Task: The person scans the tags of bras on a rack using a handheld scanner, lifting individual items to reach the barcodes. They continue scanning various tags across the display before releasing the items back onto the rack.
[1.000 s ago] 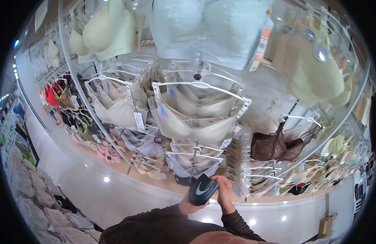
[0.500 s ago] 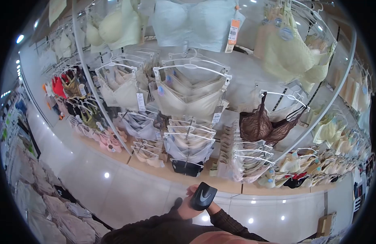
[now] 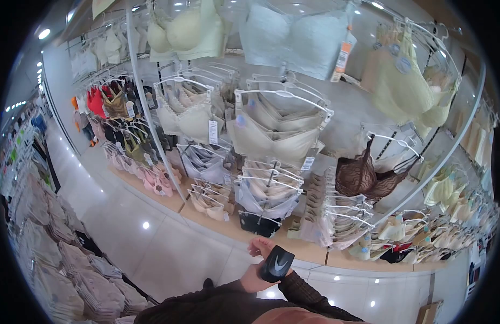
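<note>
My left hand (image 3: 252,279) is closed around a black handheld barcode scanner (image 3: 277,264) with a curved grey mark on its top. Behind and just beyond the scanner is my right hand (image 3: 260,246), its fingers loosely apart and nothing visible in them. The scanner hides part of the right palm and wrist. Both arms are in dark knitted sleeves. Ahead of the hands, bras hang in columns: cream bras (image 3: 277,135), a black bra (image 3: 259,223) low down, and a brown lace bra (image 3: 363,173) to the right.
A pale blue bra (image 3: 293,38) hangs at the top, close to the camera. A wooden ledge (image 3: 309,250) runs under the wall display. Slanting metal poles (image 3: 147,102) frame it. Stacked pale garments (image 3: 80,270) lie at left, beside the shiny tiled floor (image 3: 136,248).
The view has turned left, so the racks sit further right. My right hand has moved up and out from behind the scanner, showing more of its fingers. The left hand still holds the scanner.
</note>
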`<move>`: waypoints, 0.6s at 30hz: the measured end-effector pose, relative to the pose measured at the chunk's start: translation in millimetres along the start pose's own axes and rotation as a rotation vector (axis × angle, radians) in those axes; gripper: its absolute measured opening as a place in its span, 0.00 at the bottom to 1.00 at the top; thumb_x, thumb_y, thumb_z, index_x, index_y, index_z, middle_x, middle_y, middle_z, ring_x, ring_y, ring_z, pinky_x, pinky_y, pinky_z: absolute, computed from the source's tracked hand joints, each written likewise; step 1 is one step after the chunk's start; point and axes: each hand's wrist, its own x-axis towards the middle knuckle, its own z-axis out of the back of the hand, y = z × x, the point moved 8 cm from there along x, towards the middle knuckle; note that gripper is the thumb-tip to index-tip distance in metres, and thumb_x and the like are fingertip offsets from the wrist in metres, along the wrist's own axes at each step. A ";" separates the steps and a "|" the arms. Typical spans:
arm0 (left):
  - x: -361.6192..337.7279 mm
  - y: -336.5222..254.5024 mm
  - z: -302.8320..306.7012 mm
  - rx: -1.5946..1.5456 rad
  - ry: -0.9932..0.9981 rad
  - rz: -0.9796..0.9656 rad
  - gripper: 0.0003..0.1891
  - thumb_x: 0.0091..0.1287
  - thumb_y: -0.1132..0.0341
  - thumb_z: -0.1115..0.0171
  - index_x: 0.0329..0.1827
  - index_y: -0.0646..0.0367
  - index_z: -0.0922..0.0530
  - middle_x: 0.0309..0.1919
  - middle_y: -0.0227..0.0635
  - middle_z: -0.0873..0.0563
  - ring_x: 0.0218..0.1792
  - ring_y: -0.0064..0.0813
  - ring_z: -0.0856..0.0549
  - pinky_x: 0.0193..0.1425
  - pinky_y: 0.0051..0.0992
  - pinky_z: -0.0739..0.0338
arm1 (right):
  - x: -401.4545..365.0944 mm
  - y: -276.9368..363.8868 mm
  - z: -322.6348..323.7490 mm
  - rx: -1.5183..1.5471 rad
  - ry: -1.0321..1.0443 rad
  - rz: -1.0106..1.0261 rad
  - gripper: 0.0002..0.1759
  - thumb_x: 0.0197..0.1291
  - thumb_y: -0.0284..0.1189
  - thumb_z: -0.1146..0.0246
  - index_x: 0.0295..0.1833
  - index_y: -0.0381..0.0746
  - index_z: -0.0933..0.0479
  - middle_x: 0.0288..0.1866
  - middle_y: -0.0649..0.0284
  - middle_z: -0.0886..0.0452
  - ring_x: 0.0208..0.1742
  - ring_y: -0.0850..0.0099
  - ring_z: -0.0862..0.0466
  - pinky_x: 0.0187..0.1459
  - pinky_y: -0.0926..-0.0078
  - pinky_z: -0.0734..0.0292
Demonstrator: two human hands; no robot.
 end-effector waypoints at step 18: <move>-89.1 32.8 285.6 -0.034 -0.302 -0.151 0.15 0.57 0.67 0.29 0.46 0.58 0.19 0.37 0.35 0.12 0.40 0.25 0.14 0.46 0.28 0.21 | 183.4 -38.7 -326.7 -0.181 0.371 -0.121 0.14 0.71 0.34 0.45 0.47 0.34 0.22 0.36 0.64 0.18 0.34 0.76 0.19 0.39 0.77 0.22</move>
